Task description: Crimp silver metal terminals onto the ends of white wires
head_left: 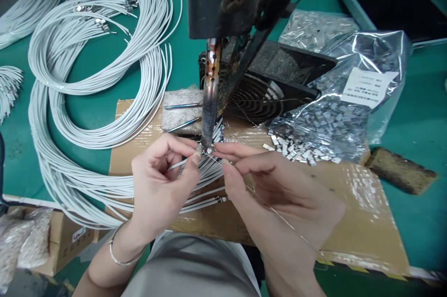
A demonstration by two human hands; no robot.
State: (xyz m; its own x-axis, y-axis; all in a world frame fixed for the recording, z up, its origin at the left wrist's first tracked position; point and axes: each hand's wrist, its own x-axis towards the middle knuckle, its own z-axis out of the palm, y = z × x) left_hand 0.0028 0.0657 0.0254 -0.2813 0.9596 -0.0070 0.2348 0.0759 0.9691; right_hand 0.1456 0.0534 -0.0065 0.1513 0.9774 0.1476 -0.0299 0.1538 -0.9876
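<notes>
Pinched between the thumb and forefinger of my left hand (164, 190) is a white cable (177, 165), its end close under the tip of a mounted soldering iron (210, 101). My right hand (275, 194) pinches a thin solder wire (288, 223), which reaches toward that same tip and trails back across the palm. A small shiny piece shows at the tip between the fingers, too small to make out fully. Beneath both hands lies a bundle of white cables (94, 180), some ending in metal connectors.
Loose metal pieces (303, 149) spill from a clear bag (380, 64) on the right. A black fan (256, 97) stands behind the iron. A worn sponge (401, 170) lies by the cardboard sheet (349, 204). Coiled white cables (87, 80) lie left; a dark-screened device (394, 3) sits back right.
</notes>
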